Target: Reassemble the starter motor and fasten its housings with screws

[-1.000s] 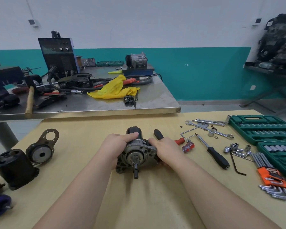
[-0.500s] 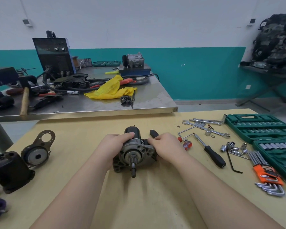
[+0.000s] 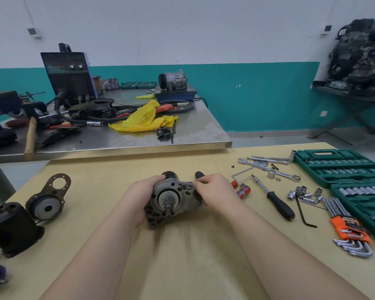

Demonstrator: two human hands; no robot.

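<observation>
Starter motor (image 3: pixel 171 200): centre of wooden desk (image 3: pixel 182 267), shaft end facing camera. Left hand (image 3: pixel 139 195): grip curled round housing at 9 o'clock. Right hand (image 3: pixel 214 191): grip pinching housing edge at 2 o'clock. Black-handled screwdriver (image 3: pixel 275 200) lying at 3 o'clock

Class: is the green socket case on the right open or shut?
Open: the green socket case lies flat with rows of sockets exposed in its trays.
</observation>
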